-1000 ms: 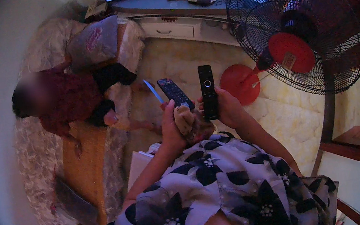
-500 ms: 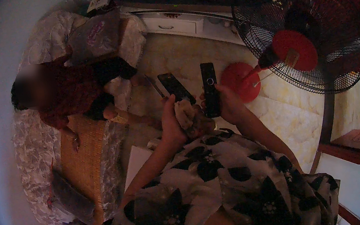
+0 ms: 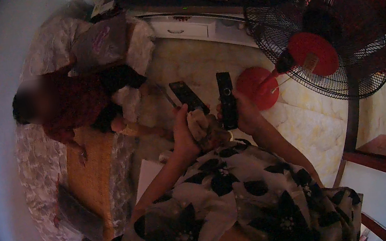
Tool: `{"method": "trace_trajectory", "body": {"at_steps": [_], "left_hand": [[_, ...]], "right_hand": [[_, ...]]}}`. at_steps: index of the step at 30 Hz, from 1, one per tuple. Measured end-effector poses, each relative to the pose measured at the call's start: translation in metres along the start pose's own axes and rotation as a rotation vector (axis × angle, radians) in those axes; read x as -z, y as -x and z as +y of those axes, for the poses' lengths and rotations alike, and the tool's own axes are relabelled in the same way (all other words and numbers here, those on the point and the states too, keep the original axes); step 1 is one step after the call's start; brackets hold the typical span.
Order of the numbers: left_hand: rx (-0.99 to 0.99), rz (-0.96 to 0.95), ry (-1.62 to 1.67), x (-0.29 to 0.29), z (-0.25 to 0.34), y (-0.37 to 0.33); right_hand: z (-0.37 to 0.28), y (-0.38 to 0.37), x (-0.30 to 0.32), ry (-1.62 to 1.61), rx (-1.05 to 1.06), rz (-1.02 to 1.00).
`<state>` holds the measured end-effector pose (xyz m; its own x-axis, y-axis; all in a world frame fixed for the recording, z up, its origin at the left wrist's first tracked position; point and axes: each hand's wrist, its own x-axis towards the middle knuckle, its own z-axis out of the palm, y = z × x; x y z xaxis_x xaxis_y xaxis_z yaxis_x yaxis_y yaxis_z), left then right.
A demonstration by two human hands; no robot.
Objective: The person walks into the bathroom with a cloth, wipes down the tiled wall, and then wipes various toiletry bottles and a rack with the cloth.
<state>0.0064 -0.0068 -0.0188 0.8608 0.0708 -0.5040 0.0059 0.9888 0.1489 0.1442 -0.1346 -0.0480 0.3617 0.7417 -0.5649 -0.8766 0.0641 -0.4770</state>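
Observation:
My left hand [image 3: 184, 134] is closed around a dark, buttoned remote control [image 3: 187, 96], which points away from me and leans left. A crumpled beige cloth [image 3: 197, 122] is bunched against that hand's inner side; how it is held is hard to see. My right hand [image 3: 249, 115] grips a second black remote control [image 3: 225, 91], long and narrow, with a round ring button near its far end. The two remotes are side by side with a gap between them, over my patterned lap. Some fingers of both hands are hidden in shadow.
A large red-and-black fan [image 3: 312, 52] stands at the right on a round red base [image 3: 257, 89]. A person in dark red [image 3: 77, 104] sits on the covered sofa [image 3: 45, 175] at the left. Ahead is a white drawer cabinet [image 3: 182, 29].
Both remotes have come slightly nearer to me, the right one a little more. Both hands keep their hold.

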Motion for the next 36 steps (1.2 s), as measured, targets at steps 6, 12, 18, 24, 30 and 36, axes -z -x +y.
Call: {"method": "trace_trajectory", "body": {"at_steps": [6, 12, 18, 24, 30, 36], "left_hand": [[-0.188, 0.215, -0.465, -0.046, -0.01, 0.015], [0.016, 0.189, -0.107, -0.027, -0.007, 0.003], [-0.044, 0.238, -0.251, -0.029, -0.009, 0.005], [-0.045, 0.144, -0.207, -0.018, -0.008, -0.001], [-0.022, 0.078, -0.153, -0.013, -0.008, 0.0], [-0.077, 0.186, -0.187, -0.001, -0.009, -0.008]], "right_hand": [[0.003, -0.003, 0.013, -0.016, 0.009, -0.029], [0.0, 0.0, 0.012, -0.084, -0.02, -0.036], [0.004, 0.0, 0.012, -0.062, -0.056, -0.031], [0.011, -0.002, 0.011, -0.013, -0.073, -0.052], [0.012, -0.002, 0.01, -0.02, -0.077, -0.034], [0.007, 0.004, 0.004, -0.043, -0.073, -0.064]]}}
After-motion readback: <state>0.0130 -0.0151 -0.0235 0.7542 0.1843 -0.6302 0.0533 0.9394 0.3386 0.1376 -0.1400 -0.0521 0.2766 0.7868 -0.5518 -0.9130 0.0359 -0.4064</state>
